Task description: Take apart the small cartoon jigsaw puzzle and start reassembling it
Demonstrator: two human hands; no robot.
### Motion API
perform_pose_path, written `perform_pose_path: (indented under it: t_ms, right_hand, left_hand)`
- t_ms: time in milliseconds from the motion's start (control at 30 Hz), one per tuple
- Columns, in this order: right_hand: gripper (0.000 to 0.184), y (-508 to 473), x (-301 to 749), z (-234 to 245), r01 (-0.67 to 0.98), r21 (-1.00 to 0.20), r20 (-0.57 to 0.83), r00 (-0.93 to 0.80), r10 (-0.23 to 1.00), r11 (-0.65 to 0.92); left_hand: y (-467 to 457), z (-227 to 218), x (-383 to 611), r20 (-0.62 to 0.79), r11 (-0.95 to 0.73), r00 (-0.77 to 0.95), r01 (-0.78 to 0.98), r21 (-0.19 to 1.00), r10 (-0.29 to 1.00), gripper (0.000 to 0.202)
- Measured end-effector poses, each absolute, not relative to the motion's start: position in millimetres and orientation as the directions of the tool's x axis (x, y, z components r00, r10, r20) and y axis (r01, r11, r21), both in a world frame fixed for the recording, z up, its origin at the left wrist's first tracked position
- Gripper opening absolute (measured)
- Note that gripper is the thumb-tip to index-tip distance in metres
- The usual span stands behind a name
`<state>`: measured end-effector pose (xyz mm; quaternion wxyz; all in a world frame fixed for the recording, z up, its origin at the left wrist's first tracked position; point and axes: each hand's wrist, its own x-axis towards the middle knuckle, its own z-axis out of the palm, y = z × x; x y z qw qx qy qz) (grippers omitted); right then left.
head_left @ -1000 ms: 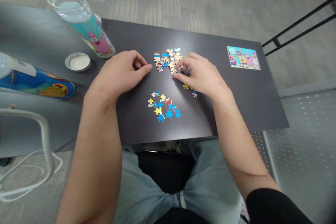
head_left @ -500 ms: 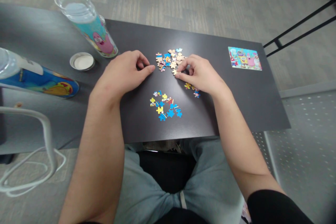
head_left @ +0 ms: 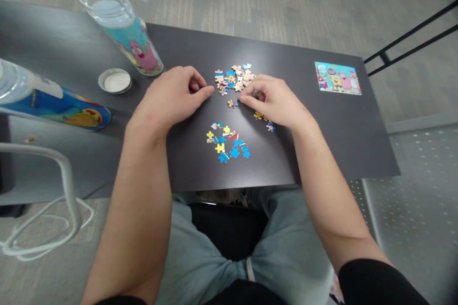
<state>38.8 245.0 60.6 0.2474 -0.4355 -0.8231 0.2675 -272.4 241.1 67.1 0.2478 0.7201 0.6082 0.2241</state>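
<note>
apparently, from the head view, the step in hand is sorting loose puzzle pieces and turning them picture side up, for many backs in the far heap (head_left: 238,86) show pale while the near group (head_left: 222,140) shows print. the piece being dealt with seems to be the lone piece (head_left: 232,103), which lies printed face up on the dark table (head_left: 329,138), between the far heap and the near group.

the right hand (head_left: 274,100) has thumb and forefinger drawn close together at that piece's right edge; whether they pinch it or only rest against it, i cannot tell. the left hand (head_left: 175,93) is loosely curled beside the far heap, its thumb pointing toward it, and nothing shows in its fingers; whether thumb and forefinger meet, i cannot tell. as i judge it, the next move calls for a light fingertip touch, sliding this one piece without nudging its neighbours.

as for counts: two hands, one lone piece, and three clusters. the near group has roughly a dozen or more pieces, some overlapping; the side cluster (head_left: 258,115) has at least three, partly hidden by the right hand; the far heap overlaps too much to number. besides these, there is one picture card (head_left: 338,78), one round lid (head_left: 115,81) lying flat, and two clear-topped containers, one pink and turquoise (head_left: 138,47), the other mostly blue (head_left: 67,109).
</note>
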Motion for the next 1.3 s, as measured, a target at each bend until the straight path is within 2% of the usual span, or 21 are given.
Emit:
perform_pose_path:
  t_ms: [133, 300, 467, 833, 933, 1100, 1300]
  right_hand:
    - [0.007, 247, 49, 65, 0.628, -0.645, 0.122, -0.478, 0.870, 0.435]
    - [0.018, 251, 60, 63, 0.623, -0.645, 0.113, -0.495, 0.862, 0.442]
    - [0.020, 254, 62, 58, 0.627, -0.637, 0.156, -0.465, 0.872, 0.448]
    - [0.013, 250, 59, 59, 0.598, -0.663, 0.120, -0.509, 0.852, 0.451]
    - [0.003, 249, 57, 59, 0.575, -0.682, 0.114, -0.526, 0.843, 0.451]
    - [0.015, 249, 57, 60, 0.520, -0.711, 0.142, -0.553, 0.821, 0.473]
    - [0.018, 247, 57, 68, 0.615, -0.685, 0.052, -0.494, 0.868, 0.391]
  left_hand:
    - [239, 71, -267, 0.056, -0.186, 0.199, 0.734, 0.653, 0.978, 0.027]
    - [235, 77, -254, 0.049, -0.277, 0.348, 0.645, 0.712, 0.936, 0.032]
    - [236, 74, -249, 0.025, -0.353, 0.466, 0.634, 0.688, 0.885, 0.024]
    - [237, 72, -249, 0.012, -0.342, 0.449, 0.662, 0.666, 0.893, 0.026]
    - [237, 70, -250, 0.003, -0.332, 0.443, 0.667, 0.667, 0.896, 0.026]
    - [237, 67, -252, 0.027, -0.348, 0.441, 0.666, 0.660, 0.897, 0.026]
    - [236, 72, -251, -0.007, -0.312, 0.421, 0.682, 0.662, 0.907, 0.024]
